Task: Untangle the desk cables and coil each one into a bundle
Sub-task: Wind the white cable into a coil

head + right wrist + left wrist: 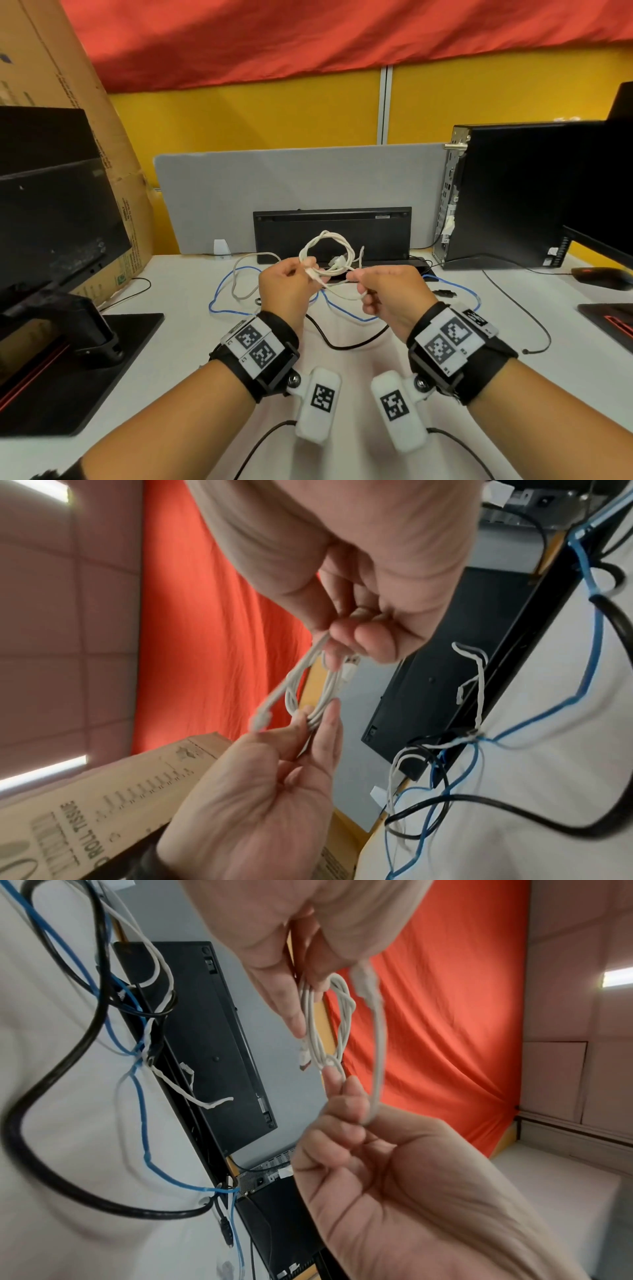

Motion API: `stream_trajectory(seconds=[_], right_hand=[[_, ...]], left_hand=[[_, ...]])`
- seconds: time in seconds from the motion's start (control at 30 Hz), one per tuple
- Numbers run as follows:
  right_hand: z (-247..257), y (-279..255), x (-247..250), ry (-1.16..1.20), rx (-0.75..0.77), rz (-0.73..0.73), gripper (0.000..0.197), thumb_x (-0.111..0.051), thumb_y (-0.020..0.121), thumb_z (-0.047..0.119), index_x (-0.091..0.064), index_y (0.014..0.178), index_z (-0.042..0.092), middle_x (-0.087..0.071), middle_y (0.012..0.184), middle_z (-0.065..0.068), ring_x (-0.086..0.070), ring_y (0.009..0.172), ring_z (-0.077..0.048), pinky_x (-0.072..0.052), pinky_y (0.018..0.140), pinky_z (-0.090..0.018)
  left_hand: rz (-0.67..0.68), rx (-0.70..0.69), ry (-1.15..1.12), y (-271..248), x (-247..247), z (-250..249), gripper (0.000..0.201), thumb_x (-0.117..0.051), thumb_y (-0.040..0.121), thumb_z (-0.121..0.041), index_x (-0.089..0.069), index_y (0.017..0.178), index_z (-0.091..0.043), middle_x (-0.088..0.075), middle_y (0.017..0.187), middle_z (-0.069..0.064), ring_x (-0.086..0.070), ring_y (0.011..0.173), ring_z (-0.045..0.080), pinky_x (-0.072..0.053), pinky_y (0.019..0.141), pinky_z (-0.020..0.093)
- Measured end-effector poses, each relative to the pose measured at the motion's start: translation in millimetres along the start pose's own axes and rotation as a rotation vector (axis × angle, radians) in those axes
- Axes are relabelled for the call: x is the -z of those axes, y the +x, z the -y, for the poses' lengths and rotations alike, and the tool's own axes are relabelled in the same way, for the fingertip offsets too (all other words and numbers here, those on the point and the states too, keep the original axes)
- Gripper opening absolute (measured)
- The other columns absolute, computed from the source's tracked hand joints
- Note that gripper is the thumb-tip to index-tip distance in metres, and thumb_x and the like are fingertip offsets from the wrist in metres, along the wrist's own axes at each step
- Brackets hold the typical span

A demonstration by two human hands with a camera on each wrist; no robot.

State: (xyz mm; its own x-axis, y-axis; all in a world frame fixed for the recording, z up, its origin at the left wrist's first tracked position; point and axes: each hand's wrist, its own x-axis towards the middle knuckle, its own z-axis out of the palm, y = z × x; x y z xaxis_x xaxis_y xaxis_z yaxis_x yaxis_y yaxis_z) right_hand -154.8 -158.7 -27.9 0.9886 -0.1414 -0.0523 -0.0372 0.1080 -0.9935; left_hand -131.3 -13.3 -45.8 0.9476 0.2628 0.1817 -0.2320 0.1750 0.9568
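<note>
- Two hands are raised together above the white desk (pixel 445 342), both pinching one white cable (pixel 325 253) between them.
- The left hand (pixel 284 291) has its thumb and fingers closed on several gathered loops of that cable, so the coil stands up as a ring above the knuckles, in front of the black keyboard (pixel 332 233).
- The right hand (pixel 390 298) is curled, thumb and forefinger nipping a strand of the same cable just beside the left hand's fingertips; a short slack loop droops under its fingers.
- From the left wrist view, the loops (pixel 325 1020) run side by side through the left hand's fingers (pixel 284 1007), and one plug end (pixel 366 982) sticks out from under the palm.
- From the right wrist view, a white connector (pixel 349 669) hangs just under the right hand's fingertips (pixel 373 639), and the loops pass down into the left hand (pixel 274 791).
- On the desk below and behind the hands lie the other cables, crossing one another: a blue cable (pixel 222 308) in a wide loop, a thick black cable (pixel 342 342) curving toward the viewer, and a grey-white cable (pixel 239 284) to the left.
- The keyboard stands on edge against a grey divider panel (pixel 274 185).
- A black computer tower (pixel 496 192) stands at the right; a monitor (pixel 58 219) and a cardboard box (pixel 68 68) stand at the left.
</note>
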Motion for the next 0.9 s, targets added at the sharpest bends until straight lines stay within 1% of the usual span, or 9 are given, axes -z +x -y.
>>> stream_trajectory(seconds=[0.13,0.3,0.4,0.47,0.57,0.63,0.73,0.83,0.9], right_hand=[[0.5,-1.9,5.8,-0.151,-0.026,0.085,0.019,-0.065,0.091,0.021,-0.076,0.087,0.007,-0.054,0.055,0.000,-0.039,0.050,-0.013,-0.037,0.052,-0.026],[0.6,-3.1,4.6,-0.013,-0.083,0.174,0.020,-0.060,0.095,0.018,-0.071,0.096,0.003,-0.060,0.066,-0.004,-0.041,0.050,-0.011,-0.036,0.047,-0.023],[0.2,-0.6,8.1,0.020,-0.037,0.155,0.017,-0.064,0.092,0.017,-0.074,0.099,0.005,-0.057,0.070,-0.004,-0.041,0.052,-0.011,-0.036,0.048,-0.025],[1.7,2.2,12.1,-0.191,0.055,0.124,0.019,-0.066,0.090,0.021,-0.075,0.094,0.004,-0.056,0.068,-0.003,-0.041,0.053,-0.011,-0.037,0.048,-0.023],[8.1,6.9,19.3,-0.665,0.263,0.126,0.031,-0.066,0.090,0.028,-0.072,0.081,-0.001,-0.052,0.063,-0.007,-0.040,0.052,-0.013,-0.037,0.047,-0.016],[12.8,7.5,21.5,-0.852,0.338,0.190,0.032,-0.065,0.090,0.028,-0.071,0.075,0.001,-0.051,0.059,-0.005,-0.039,0.049,-0.011,-0.035,0.048,-0.016],[19.0,6.3,19.2,-1.002,0.359,0.289,0.024,-0.063,0.092,0.029,-0.075,0.084,0.010,-0.059,0.064,-0.002,-0.047,0.055,-0.011,-0.038,0.055,-0.019],[24.3,3.9,16.0,-1.114,0.418,0.324,0.021,-0.062,0.093,0.029,-0.076,0.093,0.014,-0.068,0.078,-0.002,-0.059,0.067,-0.014,-0.043,0.060,-0.021],[27.3,3.4,17.3,-1.159,0.481,0.298,0.019,-0.062,0.093,0.027,-0.077,0.097,0.017,-0.066,0.079,0.005,-0.057,0.069,-0.006,-0.039,0.061,-0.016]], left_hand=[[0.025,0.078,-0.130,-0.8,3.3,-0.2,0.014,-0.061,0.093,-0.009,-0.071,0.084,-0.003,-0.073,0.082,0.018,-0.074,0.082,0.025,-0.057,0.070,0.025],[0.283,0.195,-0.302,-16.3,0.6,-0.6,0.017,-0.053,0.093,0.006,-0.060,0.108,0.005,-0.072,0.097,0.025,-0.072,0.092,0.033,-0.059,0.076,0.029],[0.367,0.259,-0.206,-17.1,1.9,-2.6,0.027,-0.057,0.089,0.009,-0.058,0.115,0.002,-0.072,0.099,0.022,-0.072,0.093,0.033,-0.059,0.081,0.035],[0.365,0.266,-0.032,-14.3,4.0,-6.0,0.025,-0.063,0.088,0.003,-0.063,0.113,-0.003,-0.072,0.099,0.020,-0.071,0.092,0.030,-0.060,0.077,0.036],[0.352,0.111,0.298,-7.3,6.3,-12.2,0.033,-0.069,0.087,-0.014,-0.060,0.118,-0.015,-0.069,0.109,0.006,-0.067,0.097,0.018,-0.059,0.077,0.034],[0.380,-0.093,0.506,-2.3,8.8,-19.5,0.046,-0.069,0.087,-0.025,-0.051,0.130,-0.031,-0.060,0.116,-0.012,-0.060,0.099,0.006,-0.052,0.077,0.022],[0.576,-0.319,0.820,5.9,10.4,-30.9,0.047,-0.062,0.093,-0.028,-0.049,0.137,-0.034,-0.058,0.121,-0.014,-0.058,0.098,0.004,-0.045,0.080,0.016],[0.675,-0.352,0.892,9.6,9.3,-40.0,0.031,-0.065,0.091,-0.020,-0.066,0.121,-0.028,-0.068,0.100,-0.008,-0.065,0.077,0.007,-0.054,0.073,0.022],[0.684,-0.374,0.964,12.7,9.7,-42.3,0.016,-0.069,0.088,-0.022,-0.073,0.103,-0.024,-0.068,0.079,-0.006,-0.061,0.063,0.001,-0.050,0.062,0.019]])
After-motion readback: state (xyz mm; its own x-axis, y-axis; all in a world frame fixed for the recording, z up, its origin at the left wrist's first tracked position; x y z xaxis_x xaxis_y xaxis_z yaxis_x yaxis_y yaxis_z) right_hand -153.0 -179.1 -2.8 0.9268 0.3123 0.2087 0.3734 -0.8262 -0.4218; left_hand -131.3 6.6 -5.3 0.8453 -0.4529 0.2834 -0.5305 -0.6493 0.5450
